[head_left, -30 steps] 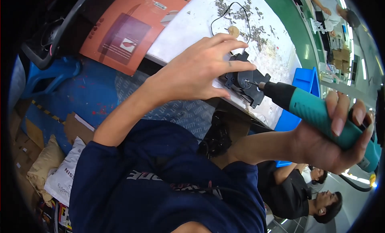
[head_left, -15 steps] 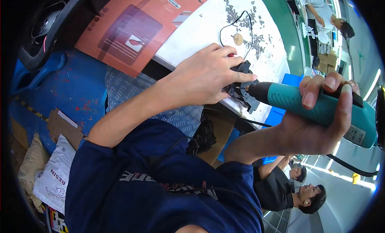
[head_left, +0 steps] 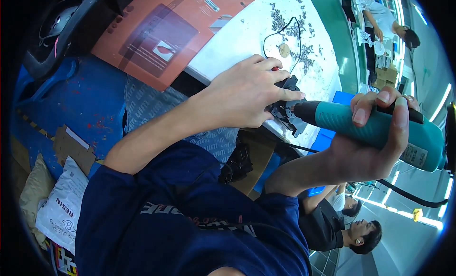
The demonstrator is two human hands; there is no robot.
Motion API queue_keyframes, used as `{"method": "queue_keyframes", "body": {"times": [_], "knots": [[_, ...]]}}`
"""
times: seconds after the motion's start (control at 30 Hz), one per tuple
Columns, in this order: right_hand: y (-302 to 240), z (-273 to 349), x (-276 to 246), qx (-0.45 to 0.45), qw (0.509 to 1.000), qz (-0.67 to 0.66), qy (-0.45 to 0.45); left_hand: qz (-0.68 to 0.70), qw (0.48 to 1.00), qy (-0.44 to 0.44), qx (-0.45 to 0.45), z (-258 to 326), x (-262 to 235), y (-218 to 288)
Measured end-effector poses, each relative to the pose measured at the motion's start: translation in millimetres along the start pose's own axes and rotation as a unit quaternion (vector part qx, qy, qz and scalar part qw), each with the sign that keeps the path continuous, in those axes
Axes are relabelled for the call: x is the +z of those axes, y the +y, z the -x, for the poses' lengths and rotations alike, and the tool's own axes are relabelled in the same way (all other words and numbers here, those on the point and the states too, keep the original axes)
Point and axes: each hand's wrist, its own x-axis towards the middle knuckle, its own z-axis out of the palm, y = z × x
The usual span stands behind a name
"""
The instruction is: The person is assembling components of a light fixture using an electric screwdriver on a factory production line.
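My right hand (head_left: pixel 375 133) is wrapped round a teal electric screwdriver (head_left: pixel 342 121), thumb and fingers about its body. The screwdriver's dark nose points left, its tip at a black plastic part (head_left: pixel 287 112) with several lugs and holes. My left hand (head_left: pixel 251 93) grips that part near the table edge, fingers over its top and one fingertip beside the screwdriver's tip. A small red piece (head_left: pixel 275 68) shows between the left fingers; its kind is unclear. The hand hides much of the black part.
Many small screws (head_left: pixel 306 52) lie scattered on the white tabletop (head_left: pixel 237 45), with a thin black cable and a round tan disc (head_left: pixel 284 50). An orange-red box (head_left: pixel 142 38) covers the left end. Blue bins (head_left: pixel 327 133) sit beyond the part. Other people work farther off.
The screwdriver and my right hand have shifted slightly left and down. My left hand keeps its grip on the black part, and the view has tilted a little.
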Motion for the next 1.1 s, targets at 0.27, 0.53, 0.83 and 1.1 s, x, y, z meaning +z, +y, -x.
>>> {"method": "queue_keyframes", "body": {"times": [0.27,0.53,0.83,1.1], "knots": [[7,-3,3,0.011,0.999,0.003,0.042,-0.036,0.999,0.012,0.009,0,2,0],[5,-6,2,0.008,1.000,0.002,0.030,-0.027,1.000,0.015,0.005,0,2,1],[10,-6,5,-0.022,0.998,0.052,0.036,-0.015,1.000,-0.015,-0.012,-1,0,2],[11,3,27,-0.075,0.971,0.218,0.063,-0.032,0.999,0.016,-0.001,-1,-2,2]]}}
